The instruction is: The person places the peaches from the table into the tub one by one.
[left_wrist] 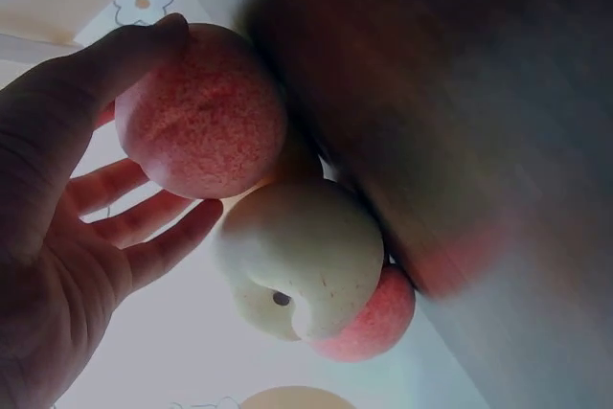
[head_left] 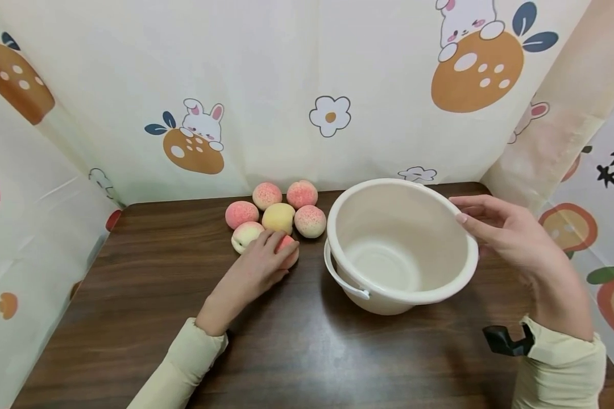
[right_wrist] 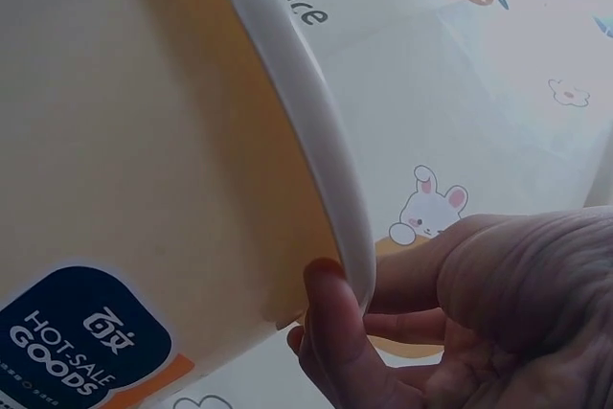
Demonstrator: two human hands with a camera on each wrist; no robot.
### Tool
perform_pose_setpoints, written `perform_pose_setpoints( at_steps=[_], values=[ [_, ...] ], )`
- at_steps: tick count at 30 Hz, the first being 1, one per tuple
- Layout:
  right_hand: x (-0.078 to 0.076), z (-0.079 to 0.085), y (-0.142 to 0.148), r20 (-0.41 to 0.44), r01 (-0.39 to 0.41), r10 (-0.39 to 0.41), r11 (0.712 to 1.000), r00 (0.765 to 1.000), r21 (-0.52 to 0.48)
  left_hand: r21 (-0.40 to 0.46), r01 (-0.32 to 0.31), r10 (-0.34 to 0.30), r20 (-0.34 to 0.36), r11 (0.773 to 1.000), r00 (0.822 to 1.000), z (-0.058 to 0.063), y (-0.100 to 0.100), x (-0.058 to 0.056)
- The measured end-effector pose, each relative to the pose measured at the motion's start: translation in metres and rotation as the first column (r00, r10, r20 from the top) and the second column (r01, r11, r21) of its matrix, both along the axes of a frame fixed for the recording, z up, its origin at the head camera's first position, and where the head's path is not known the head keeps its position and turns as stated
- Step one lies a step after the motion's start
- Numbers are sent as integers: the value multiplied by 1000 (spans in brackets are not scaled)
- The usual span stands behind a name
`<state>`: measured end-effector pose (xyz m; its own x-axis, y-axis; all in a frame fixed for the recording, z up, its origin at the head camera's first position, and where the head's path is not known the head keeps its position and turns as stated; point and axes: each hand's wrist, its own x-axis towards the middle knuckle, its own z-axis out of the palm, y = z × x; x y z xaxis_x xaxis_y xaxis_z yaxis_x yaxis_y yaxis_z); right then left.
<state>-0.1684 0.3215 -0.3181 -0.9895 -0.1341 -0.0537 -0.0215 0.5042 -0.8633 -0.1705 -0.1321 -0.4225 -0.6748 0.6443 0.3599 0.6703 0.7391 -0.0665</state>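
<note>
My left hand (head_left: 253,267) grips a pink-red peach (left_wrist: 206,112) at the near side of a cluster of peaches. The thumb lies on one side of it and the fingers curl round the other. Beside that peach sits a pale peach (head_left: 245,235), its stem dimple visible in the left wrist view. A yellow peach (head_left: 278,216) lies just behind the fingers. To the right stands a cream bucket (head_left: 389,227), its mouth facing up and nothing inside. My right hand (head_left: 517,233) pinches the bucket's right rim between thumb and fingers.
Several pink speckled peaches, such as the one nearest the bucket (head_left: 310,221), lie toward the back of the dark wooden table (head_left: 148,301). The bucket's white handle (head_left: 340,278) hangs down on its left side. A patterned curtain (head_left: 276,85) borders the table behind.
</note>
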Motion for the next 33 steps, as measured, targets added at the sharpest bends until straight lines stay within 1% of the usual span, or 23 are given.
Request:
perform_pose_setpoints(
  at_steps=[6,12,19,26,28,31,33],
  values=[
    [0,1,-5,3,11,-11,1000,1000,5,18,16,-17,28,1000,999,5,-1,1],
    [0,1,-7,12,18,-18,1000,1000,16,46,0,-1,28,999,1000,16,-3,2],
    [0,1,-6,7,12,-13,1000,1000,16,66,-6,8,-32,998,999,33,-1,6],
    [1,-1,-5,2,9,-9,1000,1000,7,79,-17,23,-75,997,997,50,2,11],
    [0,-1,-5,0,9,-9,1000,1000,4,90,-8,17,-95,996,995,55,3,11],
    [0,-1,-6,-1,11,-11,1000,1000,12,120,23,-7,-132,993,991,63,4,9],
    [-1,0,-6,-1,13,-13,1000,1000,18,133,35,-16,-142,991,990,69,5,8]
  ],
)
